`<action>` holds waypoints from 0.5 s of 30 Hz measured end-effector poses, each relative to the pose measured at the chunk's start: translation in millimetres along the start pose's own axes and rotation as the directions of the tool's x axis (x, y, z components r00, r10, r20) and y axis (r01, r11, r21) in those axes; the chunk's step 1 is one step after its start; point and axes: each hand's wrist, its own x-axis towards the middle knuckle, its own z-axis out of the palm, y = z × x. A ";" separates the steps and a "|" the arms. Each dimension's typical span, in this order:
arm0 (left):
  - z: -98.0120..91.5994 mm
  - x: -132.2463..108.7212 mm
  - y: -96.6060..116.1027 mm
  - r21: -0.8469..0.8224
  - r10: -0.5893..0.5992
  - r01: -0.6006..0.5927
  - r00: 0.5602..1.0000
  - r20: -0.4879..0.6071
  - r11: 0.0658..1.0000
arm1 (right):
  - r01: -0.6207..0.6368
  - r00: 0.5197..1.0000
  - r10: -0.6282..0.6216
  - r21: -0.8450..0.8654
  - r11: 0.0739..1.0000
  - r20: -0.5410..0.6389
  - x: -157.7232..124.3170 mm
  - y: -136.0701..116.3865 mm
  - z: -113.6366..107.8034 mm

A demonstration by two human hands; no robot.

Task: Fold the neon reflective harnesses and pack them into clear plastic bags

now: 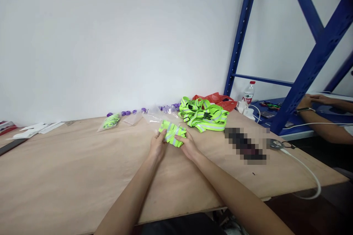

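Note:
Between my two hands is a folded reflective strap (173, 134), neon yellow-green with silvery stripes. My left hand (158, 144) grips its left end, thumb on top. On the right end, my right hand (189, 146) closes with the thumb pressed on the folds. Just behind it to the right lies a loose heap of the same reflective straps (206, 115) with black buckles. Clear plastic bags (157, 115) lie behind my hands near the wall. Farther left, a clear bag packed with a green strap (110, 121) rests on the wooden table (82, 176).
Small purple items (127, 113) line the wall. A red plastic bag (217, 100) and a water bottle (249, 92) stand behind the heap. At right are a blurred-out dark item (245, 147), a white cable (309, 170), a blue metal frame (311, 55) and another person's arm (320, 125).

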 end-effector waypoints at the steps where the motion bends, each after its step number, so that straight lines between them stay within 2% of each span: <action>1: 0.2 -1.0 -0.4 -0.007 0.003 -0.003 1.000 0.008 1.000 | 0.013 1.000 -0.013 0.017 1.000 -0.006 0.6 0.2 -0.5; 5: 0.2 -3.4 -5.4 0.030 0.009 -0.009 1.000 0.029 1.000 | 0.052 0.997 -0.050 0.033 0.998 -0.055 4.4 2.9 -3.2; 7: -1.2 -2.5 -9.1 0.076 0.009 -0.011 1.000 0.015 0.997 | 0.069 0.993 -0.071 -0.016 0.997 -0.095 6.9 5.9 -4.6; 11: -6.7 2.0 -11.3 0.156 0.057 -0.047 0.997 -0.055 0.987 | 0.075 0.980 -0.127 -0.308 0.948 -0.152 9.2 10.3 -5.3; 13: -8.9 3.6 -8.7 0.165 0.084 -0.071 0.994 -0.072 0.984 | 0.023 0.988 -0.076 -0.351 0.936 -0.138 7.7 8.6 -5.1; 15: -9.9 3.9 -4.6 0.149 0.095 -0.084 0.993 -0.068 0.985 | -0.051 0.998 0.041 -0.249 0.967 -0.047 4.7 3.8 -5.5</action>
